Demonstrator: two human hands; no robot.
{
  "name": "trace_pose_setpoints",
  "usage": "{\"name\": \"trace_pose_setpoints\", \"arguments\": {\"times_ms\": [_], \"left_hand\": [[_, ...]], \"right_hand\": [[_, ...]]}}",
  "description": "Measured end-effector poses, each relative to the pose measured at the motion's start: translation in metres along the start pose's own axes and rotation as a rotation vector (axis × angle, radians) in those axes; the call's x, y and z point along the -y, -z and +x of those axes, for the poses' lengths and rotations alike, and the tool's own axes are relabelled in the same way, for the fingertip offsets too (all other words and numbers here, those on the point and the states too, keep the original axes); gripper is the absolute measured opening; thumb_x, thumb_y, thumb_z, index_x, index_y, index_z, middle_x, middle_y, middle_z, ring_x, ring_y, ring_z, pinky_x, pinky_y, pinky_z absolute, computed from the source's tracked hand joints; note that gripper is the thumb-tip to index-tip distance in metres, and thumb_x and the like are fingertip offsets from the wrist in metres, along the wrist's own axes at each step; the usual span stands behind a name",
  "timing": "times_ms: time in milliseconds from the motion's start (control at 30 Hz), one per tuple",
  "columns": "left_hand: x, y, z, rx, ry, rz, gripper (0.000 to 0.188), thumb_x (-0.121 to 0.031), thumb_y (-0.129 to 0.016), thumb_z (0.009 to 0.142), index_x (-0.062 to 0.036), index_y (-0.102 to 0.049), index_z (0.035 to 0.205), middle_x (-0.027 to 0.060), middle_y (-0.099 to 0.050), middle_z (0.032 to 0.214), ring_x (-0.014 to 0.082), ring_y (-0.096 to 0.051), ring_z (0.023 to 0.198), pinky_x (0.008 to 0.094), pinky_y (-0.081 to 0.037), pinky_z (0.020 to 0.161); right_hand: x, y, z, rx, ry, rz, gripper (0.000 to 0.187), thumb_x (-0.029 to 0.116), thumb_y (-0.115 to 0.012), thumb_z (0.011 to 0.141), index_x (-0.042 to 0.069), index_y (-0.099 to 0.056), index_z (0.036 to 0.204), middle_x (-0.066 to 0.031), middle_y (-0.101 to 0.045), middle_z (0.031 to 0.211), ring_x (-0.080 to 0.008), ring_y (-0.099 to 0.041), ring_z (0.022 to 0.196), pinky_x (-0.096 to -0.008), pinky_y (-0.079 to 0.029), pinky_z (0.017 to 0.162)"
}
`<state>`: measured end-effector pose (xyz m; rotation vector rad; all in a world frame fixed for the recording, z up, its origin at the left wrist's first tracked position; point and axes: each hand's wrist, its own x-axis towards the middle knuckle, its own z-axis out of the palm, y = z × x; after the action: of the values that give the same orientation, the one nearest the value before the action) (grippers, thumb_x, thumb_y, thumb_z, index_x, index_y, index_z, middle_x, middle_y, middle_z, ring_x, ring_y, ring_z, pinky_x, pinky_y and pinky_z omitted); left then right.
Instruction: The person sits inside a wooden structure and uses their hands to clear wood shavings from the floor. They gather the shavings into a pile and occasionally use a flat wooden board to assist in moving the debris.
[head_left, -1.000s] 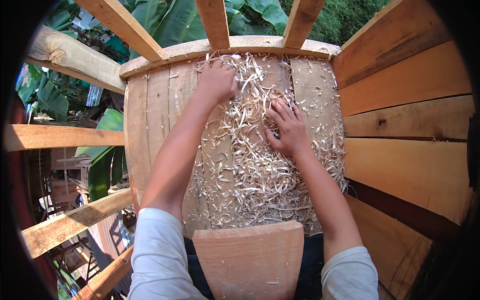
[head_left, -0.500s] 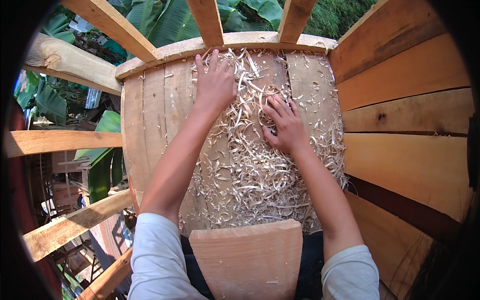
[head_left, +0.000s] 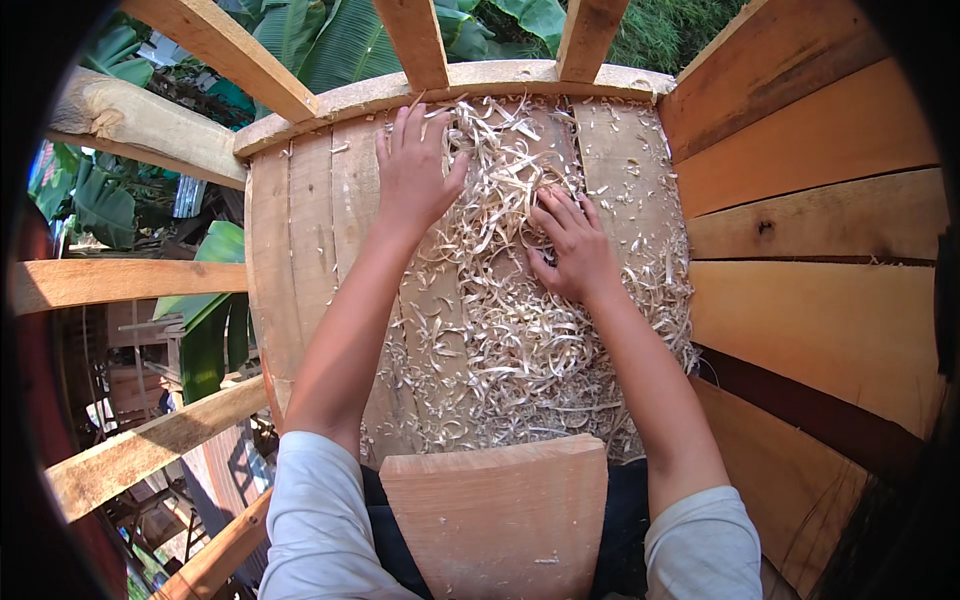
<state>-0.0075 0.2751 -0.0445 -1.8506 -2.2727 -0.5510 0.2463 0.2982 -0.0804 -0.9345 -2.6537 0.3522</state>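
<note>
Pale curled wood shavings (head_left: 530, 345) lie in a thick band over the plank floor (head_left: 312, 200), densest from the middle toward me. At the far end, my left hand (head_left: 415, 170) rests with its fingers apart, beside the loose heap of long shavings. My right hand (head_left: 578, 248) lies lower and to the right, its fingers spread and slightly bent against the same shavings. Neither hand grips anything that I can see. Between my forearms, close to me, a smooth board (head_left: 495, 515) stands tilted, with a few crumbs on its face.
A light wooden rail (head_left: 465, 78) edges the far end, with upright posts (head_left: 412, 42) rising beyond it. On the right is a wall of wide planks (head_left: 815, 330). Open slats (head_left: 130, 288) run along the left, with banana leaves (head_left: 205, 330) outside.
My left hand has shifted slightly left and toward me, away from the heap beside it. My right hand has moved only a little to the right. Some shavings between them have shifted.
</note>
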Motion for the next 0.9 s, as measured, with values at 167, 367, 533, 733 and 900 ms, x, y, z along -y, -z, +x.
{"name": "trace_pose_setpoints", "arguments": {"times_ms": [167,367,533,733,900], "left_hand": [[0.012,-0.008,-0.019,0.444,-0.266,-0.223,0.053,-0.037,-0.055,0.097,-0.0128,-0.048,0.144,0.0159,-0.042,0.152,0.0354,-0.034,0.145,0.0605,-0.022,0.117],[0.009,0.025,-0.06,0.256,-0.224,-0.209,0.053,-0.036,-0.058,0.096,-0.0133,-0.048,0.143,0.0161,-0.04,0.153,0.0355,-0.03,0.146,0.0584,-0.015,0.12],[0.068,0.018,-0.106,0.149,0.069,-0.103,0.063,-0.044,-0.058,0.095,-0.0148,-0.042,0.148,0.0177,-0.033,0.157,0.0362,-0.023,0.149,0.0595,-0.009,0.12],[0.073,0.029,-0.132,0.239,0.026,0.015,0.065,-0.049,-0.054,0.095,-0.0153,-0.041,0.149,0.0143,-0.033,0.158,0.0319,-0.023,0.15,0.0581,-0.01,0.12],[0.079,0.026,-0.132,0.226,0.03,0.009,0.06,-0.048,-0.052,0.096,-0.018,-0.043,0.147,0.0128,-0.034,0.157,0.0297,-0.025,0.149,0.0581,-0.012,0.12]], "right_hand": [[0.0,0.001,-0.002,0.017,-0.008,0.005,0.053,0.036,-0.062,0.085,0.014,-0.055,0.133,-0.0123,-0.05,0.144,-0.027,-0.04,0.141,-0.0488,-0.024,0.12],[-0.004,-0.004,-0.004,-0.004,0.006,-0.001,0.052,0.038,-0.061,0.085,0.011,-0.059,0.13,-0.0129,-0.049,0.145,-0.0266,-0.039,0.142,-0.0485,-0.023,0.121],[-0.005,-0.004,-0.002,0.027,0.0,-0.016,0.052,0.037,-0.06,0.086,0.011,-0.059,0.13,-0.013,-0.048,0.147,-0.0266,-0.039,0.142,-0.0485,-0.022,0.121],[-0.002,-0.002,-0.001,0.012,0.01,-0.001,0.05,0.036,-0.061,0.086,0.01,-0.059,0.128,-0.0126,-0.047,0.148,-0.0267,-0.038,0.143,-0.0486,-0.023,0.121],[0.002,-0.001,-0.002,0.026,0.059,-0.078,0.049,0.033,-0.064,0.087,0.008,-0.057,0.129,-0.0146,-0.046,0.149,-0.0297,-0.039,0.142,-0.0504,-0.024,0.119]]}}
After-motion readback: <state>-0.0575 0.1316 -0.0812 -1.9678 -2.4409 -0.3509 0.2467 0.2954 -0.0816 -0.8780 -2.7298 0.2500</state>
